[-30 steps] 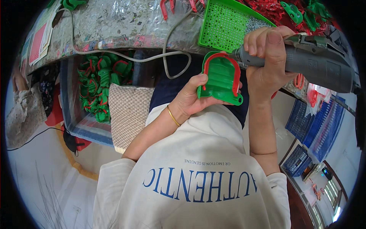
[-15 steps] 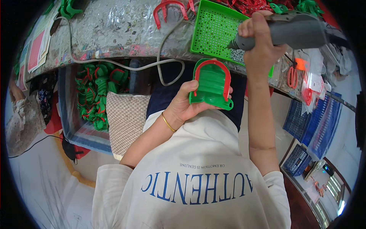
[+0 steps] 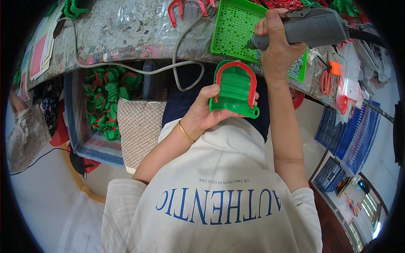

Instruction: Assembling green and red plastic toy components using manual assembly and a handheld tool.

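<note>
My left hand (image 3: 201, 110) is closed around a green plastic shell (image 3: 233, 90), thumb on its left edge and fingers beneath. A red U-shaped plastic frame (image 3: 252, 82) lies against the shell's inner side, following its curved top. In my right hand (image 3: 279, 57) is a grey electric screwdriver (image 3: 314, 30), held nearly level with its tip pointing left. The tip is over a green perforated tray (image 3: 228, 54) on the bench. Small metal screws (image 3: 296, 67) lie in the tray, partly hidden by my right hand.
A pale cable (image 3: 126, 66) loops over the bench edge. Left below stands a bin (image 3: 95, 154) of green-and-red parts. Red U-shaped pieces (image 3: 181, 8) sit on the bench. Orange-handled scissors (image 3: 325, 82) lie right of the tray. Another person's sleeve (image 3: 27, 139) shows at far left.
My right hand and the screwdriver have shifted slightly left, and the tool body sits more level. My left hand keeps its grip, with the green shell slightly higher in view.
</note>
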Tool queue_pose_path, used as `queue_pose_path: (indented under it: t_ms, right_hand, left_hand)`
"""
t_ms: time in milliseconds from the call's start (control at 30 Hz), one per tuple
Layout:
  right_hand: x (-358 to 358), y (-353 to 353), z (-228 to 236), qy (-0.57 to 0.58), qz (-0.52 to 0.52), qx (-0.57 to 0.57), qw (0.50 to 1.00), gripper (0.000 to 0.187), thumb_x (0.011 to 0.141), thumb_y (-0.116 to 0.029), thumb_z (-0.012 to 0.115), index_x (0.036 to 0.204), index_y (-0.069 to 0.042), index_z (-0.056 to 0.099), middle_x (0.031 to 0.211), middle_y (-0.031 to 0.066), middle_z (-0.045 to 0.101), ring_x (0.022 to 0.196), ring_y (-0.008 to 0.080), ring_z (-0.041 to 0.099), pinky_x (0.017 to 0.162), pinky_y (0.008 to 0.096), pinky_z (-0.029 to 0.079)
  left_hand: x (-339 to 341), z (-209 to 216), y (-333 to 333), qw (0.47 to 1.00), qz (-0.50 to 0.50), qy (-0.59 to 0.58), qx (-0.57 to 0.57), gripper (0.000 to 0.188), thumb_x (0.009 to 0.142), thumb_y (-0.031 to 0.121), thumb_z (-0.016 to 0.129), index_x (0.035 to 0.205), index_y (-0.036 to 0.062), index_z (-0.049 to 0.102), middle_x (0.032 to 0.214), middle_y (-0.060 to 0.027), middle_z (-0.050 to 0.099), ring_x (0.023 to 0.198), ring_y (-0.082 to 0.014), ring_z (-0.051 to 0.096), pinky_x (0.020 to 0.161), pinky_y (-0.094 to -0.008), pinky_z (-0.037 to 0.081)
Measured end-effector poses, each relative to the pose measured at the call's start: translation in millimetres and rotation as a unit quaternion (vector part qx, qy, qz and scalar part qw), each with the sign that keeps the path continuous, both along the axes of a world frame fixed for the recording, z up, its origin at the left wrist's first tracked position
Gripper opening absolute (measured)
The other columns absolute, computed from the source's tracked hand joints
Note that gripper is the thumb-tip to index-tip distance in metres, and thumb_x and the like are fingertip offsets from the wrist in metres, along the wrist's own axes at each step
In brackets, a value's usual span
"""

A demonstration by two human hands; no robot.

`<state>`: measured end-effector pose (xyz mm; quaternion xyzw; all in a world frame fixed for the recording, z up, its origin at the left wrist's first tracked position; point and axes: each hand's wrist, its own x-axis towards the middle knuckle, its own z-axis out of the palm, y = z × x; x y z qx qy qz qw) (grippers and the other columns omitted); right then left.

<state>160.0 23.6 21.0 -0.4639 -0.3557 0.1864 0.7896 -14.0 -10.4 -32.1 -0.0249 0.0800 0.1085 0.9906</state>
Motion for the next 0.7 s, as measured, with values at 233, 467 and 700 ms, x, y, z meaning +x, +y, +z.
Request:
queue_pose_path:
  t_ms: [233,467,700]
  right_hand:
    - [1,1,-2,-0.024,0.002,-0.002,1.0,0.011,0.088,0.0,0.064,0.094,0.005,0.057,0.067,0.0053,0.053,0.058,0.0124,0.05,0.057,0.0283,0.043]
    - [6,-5,28,-0.033,0.013,0.037,0.999,0.008,0.088,-0.002,0.064,0.092,0.002,0.058,0.065,0.0056,0.05,0.058,0.015,0.049,0.057,0.0305,0.042]
    - [-13,-40,95,0.025,0.098,0.042,0.994,0.012,0.089,-0.011,0.062,0.094,-0.001,0.058,0.063,0.0028,0.043,0.06,0.0154,0.045,0.058,0.0308,0.038]
  left_hand:
    - [1,-3,0,1.0,0.0,-0.004,-0.009,0.084,0.076,0.041,0.072,0.138,-0.0034,0.037,0.131,-0.0282,0.049,0.122,-0.039,0.05,0.104,-0.053,0.041]
    - [-1,4,3,1.0,0.007,-0.016,0.005,0.081,0.077,0.041,0.071,0.137,-0.0026,0.038,0.13,-0.0285,0.049,0.121,-0.0394,0.051,0.103,-0.053,0.042]
    - [2,24,10,0.997,0.056,-0.007,0.057,0.08,0.078,0.044,0.069,0.137,-0.002,0.038,0.13,-0.0272,0.05,0.122,-0.0376,0.051,0.102,-0.0536,0.043]
